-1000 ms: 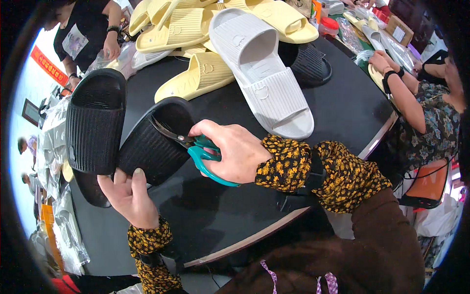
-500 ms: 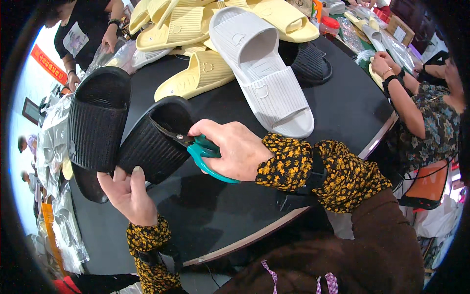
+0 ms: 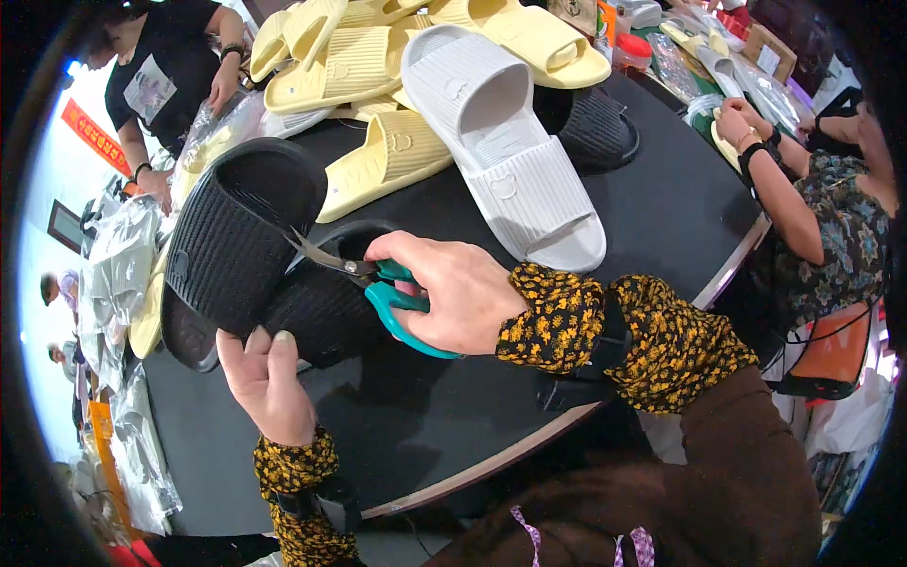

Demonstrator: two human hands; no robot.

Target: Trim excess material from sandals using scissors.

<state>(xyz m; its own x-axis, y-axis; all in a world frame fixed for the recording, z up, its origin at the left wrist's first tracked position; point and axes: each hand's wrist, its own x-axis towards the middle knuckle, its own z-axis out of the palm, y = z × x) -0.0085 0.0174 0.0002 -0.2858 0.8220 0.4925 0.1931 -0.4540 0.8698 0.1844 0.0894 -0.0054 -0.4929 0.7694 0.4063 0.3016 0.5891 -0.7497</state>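
A pair of black ribbed slide slippers is in my left hand (image 3: 274, 392), pinched at the toe ends between thumb and fingers. The left slipper (image 3: 227, 250) tilts up and overlaps the right slipper (image 3: 316, 317). My right hand (image 3: 463, 293) is closed around the teal handles of a pair of scissors (image 3: 383, 300). Its metal blades point left, the tips at the strap edge of the left slipper; whether they touch it I cannot tell. Part of the right slipper lies hidden behind the scissors and the other slipper.
A large grey slipper (image 3: 487, 180) rests beyond my right hand, beside a pile of yellow slippers (image 3: 364, 71). Another black slipper (image 3: 600, 132) lies behind it on the dark table (image 3: 652, 217). Bagged slippers (image 3: 118, 255) line the left side. Other people work at far left and right.
Both black slippers have shifted right, and the left one has turned and now overlaps the other more. The scissor blades, earlier inside the right slipper's strap, now show at the left slipper's strap edge.
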